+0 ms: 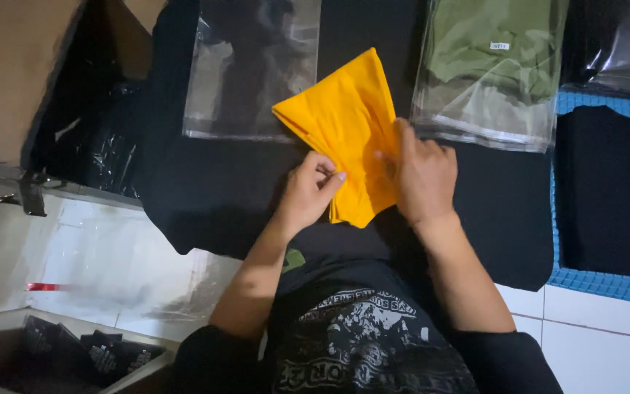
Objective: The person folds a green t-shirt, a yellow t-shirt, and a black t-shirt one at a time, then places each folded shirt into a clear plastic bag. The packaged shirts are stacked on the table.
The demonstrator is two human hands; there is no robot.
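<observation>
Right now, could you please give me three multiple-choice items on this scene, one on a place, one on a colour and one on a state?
1. Where does the yellow garment lie?
A. on a black cloth
B. in the cardboard box
C. on bare tiles

2. What colour is the bagged shirt at top right?
A. red
B. olive green
C. white

3. What are the hands doing?
A. hanging in the air
B. resting on the yellow garment
C. holding scissors

Answers: 1 A, black cloth spreads beneath it; 2 B, green shows through clear plastic; 3 B, the left hand pinches its edge and the right hand presses it.
</observation>
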